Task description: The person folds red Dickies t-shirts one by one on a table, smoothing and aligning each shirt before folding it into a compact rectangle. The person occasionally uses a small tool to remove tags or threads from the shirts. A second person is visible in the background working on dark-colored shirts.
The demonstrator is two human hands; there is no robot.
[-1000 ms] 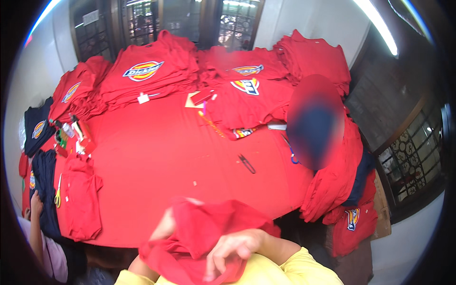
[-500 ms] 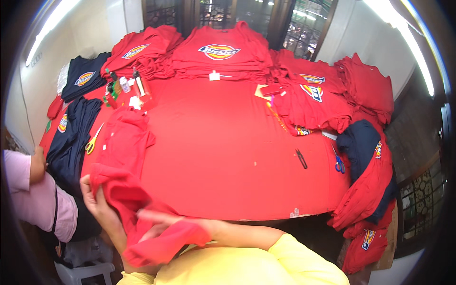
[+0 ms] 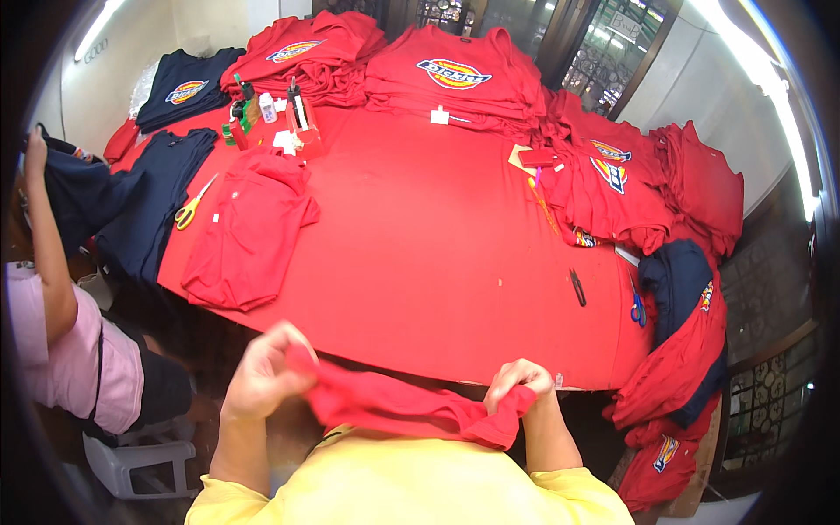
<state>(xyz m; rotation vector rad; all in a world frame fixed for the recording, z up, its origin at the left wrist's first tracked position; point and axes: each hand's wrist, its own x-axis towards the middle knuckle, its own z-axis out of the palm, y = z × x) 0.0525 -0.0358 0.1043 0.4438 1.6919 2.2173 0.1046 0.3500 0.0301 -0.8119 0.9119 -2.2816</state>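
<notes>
A red shirt [image 3: 402, 404] is stretched sideways in front of my body, just off the near edge of the table. My left hand [image 3: 269, 372] grips one end of it with closed fingers, slightly blurred by motion. At the other end, my right hand [image 3: 522, 385] pinches the cloth. The shirt hangs bunched between both hands, so its full shape is hidden. Closest on the table lies another red shirt [image 3: 249, 232], folded, with yellow-handled scissors [image 3: 185, 215] to its left.
Stacks of red shirts [image 3: 455, 74] with oval emblems line the far side. Thread snips [image 3: 577, 287] and blue-handled scissors [image 3: 638, 308] lie at the right. A red holder [image 3: 306, 138] stands near small bottles [image 3: 268, 108]. At left, a person in pink [image 3: 83, 350] handles a dark garment [image 3: 74, 188].
My hands have moved apart, pulling the red shirt out between them and away from the table's left side. The person at left has lifted a dark garment. The view has shifted.
</notes>
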